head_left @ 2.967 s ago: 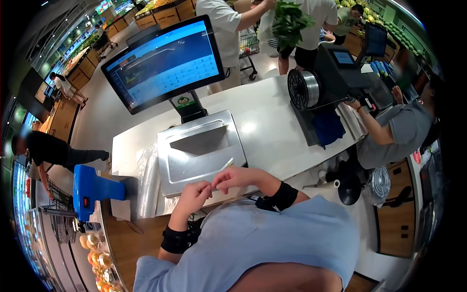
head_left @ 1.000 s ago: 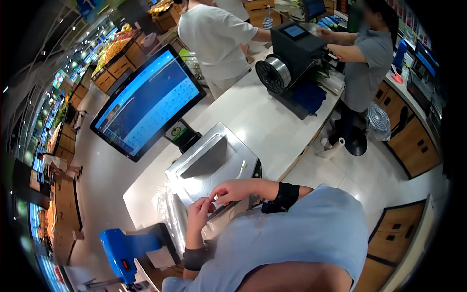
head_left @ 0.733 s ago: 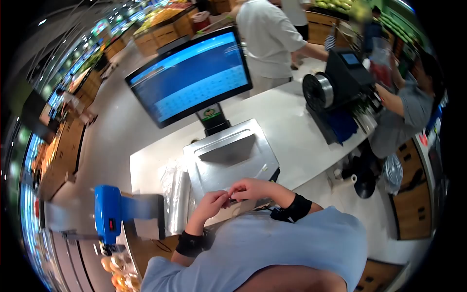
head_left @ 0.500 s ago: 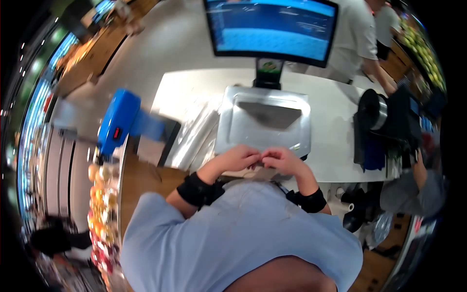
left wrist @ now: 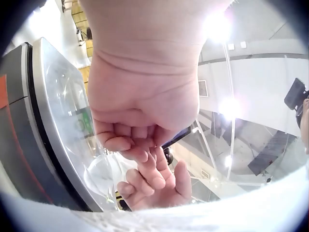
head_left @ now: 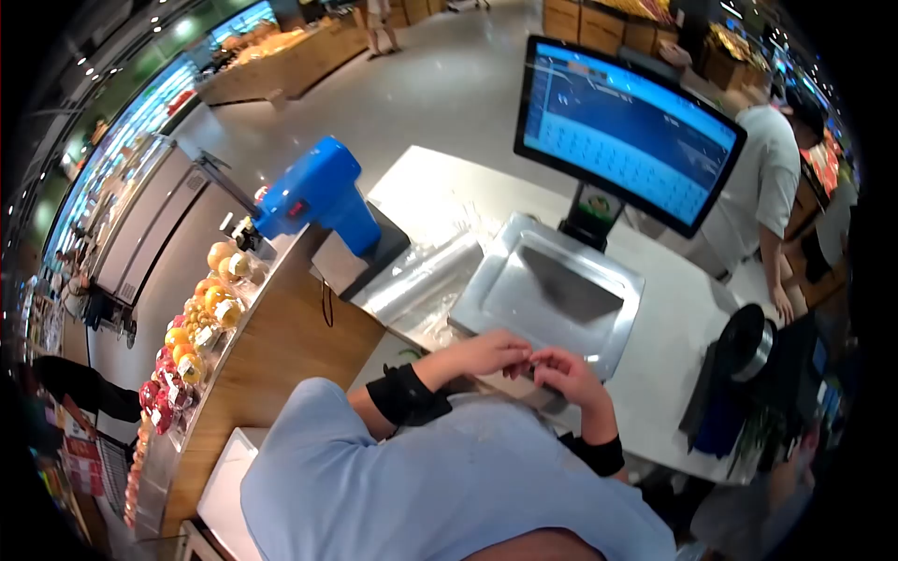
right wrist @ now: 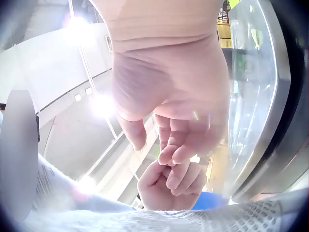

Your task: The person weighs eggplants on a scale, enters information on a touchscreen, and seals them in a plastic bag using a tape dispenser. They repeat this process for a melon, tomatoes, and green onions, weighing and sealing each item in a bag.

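Both hands meet at the fingertips in front of the body, near the front edge of a metal scale plate (head_left: 510, 323). The left hand (head_left: 494, 353) has its fingers loosely bent, as its wrist view shows (left wrist: 142, 96). Opposite it, the right hand (head_left: 569, 376) also hangs with relaxed, bent fingers; in the right wrist view its palm (right wrist: 174, 92) is bare. The fingers touch and partly overlap, and no object shows between them. Black bands wrap both wrists.
Behind the scale stands a lit monitor (head_left: 627, 131). Clear plastic bags (head_left: 430, 280) and a blue device (head_left: 323, 192) are to the left. A dark machine with a spool (head_left: 753, 341) stands right. Packed fruit (head_left: 192, 351) lines the left shelf. A person in white (head_left: 772, 173) stands beyond the counter.
The head view has swung left, so scale and monitor now appear further right and the fruit shelf shows more. Both hands stay together at the fingertips.
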{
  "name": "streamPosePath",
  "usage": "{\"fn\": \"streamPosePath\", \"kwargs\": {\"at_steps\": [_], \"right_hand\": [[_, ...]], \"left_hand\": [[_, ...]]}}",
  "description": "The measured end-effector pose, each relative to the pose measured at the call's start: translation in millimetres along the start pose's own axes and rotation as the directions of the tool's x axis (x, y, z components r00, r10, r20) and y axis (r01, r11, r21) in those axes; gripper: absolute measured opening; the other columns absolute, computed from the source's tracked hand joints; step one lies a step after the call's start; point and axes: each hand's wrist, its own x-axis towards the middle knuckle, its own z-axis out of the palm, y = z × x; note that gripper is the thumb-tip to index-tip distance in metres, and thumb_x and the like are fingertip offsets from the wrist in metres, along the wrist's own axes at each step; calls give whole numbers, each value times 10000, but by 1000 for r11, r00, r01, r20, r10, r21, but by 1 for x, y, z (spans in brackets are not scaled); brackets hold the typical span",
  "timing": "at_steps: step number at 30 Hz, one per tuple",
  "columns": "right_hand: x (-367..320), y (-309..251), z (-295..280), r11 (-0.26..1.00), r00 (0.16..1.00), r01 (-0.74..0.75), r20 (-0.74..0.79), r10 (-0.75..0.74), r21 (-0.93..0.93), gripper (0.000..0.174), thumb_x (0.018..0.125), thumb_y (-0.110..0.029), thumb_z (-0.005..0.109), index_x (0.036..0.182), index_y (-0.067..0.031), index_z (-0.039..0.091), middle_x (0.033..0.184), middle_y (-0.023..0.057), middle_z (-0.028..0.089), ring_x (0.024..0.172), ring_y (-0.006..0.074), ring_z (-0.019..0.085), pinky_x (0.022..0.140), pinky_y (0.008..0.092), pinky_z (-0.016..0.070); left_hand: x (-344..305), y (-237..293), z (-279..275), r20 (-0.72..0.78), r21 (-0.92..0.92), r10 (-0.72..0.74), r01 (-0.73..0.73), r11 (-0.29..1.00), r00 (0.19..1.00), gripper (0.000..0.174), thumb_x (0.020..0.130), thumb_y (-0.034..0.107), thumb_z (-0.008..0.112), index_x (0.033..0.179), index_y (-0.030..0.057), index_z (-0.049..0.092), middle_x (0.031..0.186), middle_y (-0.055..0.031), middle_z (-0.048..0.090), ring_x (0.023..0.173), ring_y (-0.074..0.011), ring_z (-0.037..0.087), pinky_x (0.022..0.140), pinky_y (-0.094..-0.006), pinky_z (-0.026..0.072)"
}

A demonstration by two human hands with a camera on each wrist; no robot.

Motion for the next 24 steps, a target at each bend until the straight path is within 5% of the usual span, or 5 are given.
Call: {"fn": "streamPosePath", "kwargs": {"at_steps": [9,12,17,20,24], "right_hand": [[15,0,0,999,991,30,131,-35,43,368,907,-88,562,1267,-22,517,823,9,574,763,92,557,742,250,462],[16,-5,6,998,993,18,121,-11,-56,387,897,-63,559,1281,-33,519,818,-8,566,742,59,528,696,219,444],[15,-6,14,997,994,5,110,3,-73,364,866,-24,584,1229,-17,563,804,-19,551,720,43,497,658,197,415],[21,-4,22,997,997,14,71,-9,-79,347,865,-22,584,1212,-14,576,813,-11,555,722,44,495,660,192,410],[36,-9,40,994,1000,3,3,-3,-106,349,861,-27,591,1209,-15,576,805,-16,553,721,44,499,657,193,412]], "left_hand": [[-12,-16,-4,-266,118,12,20,993,964,256,947,173,441,889,-9,612,699,-68,614,668,-157,594,620,-296,485],[-22,-27,-55,-535,311,-32,232,922,844,228,873,165,493,942,4,639,785,-151,668,722,-220,642,687,-356,512],[-60,-100,-158,-839,525,136,719,456,527,490,801,305,640,1191,28,538,1140,-205,605,961,-384,611,814,-424,503],[-58,-107,-168,-815,508,-163,820,263,556,729,722,331,715,1321,32,428,1242,-219,535,1057,-377,578,871,-418,490],[-51,-138,-187,-735,541,-211,745,391,644,1015,623,391,809,1423,32,298,1280,-255,503,1151,-396,535,899,-439,479]]}}
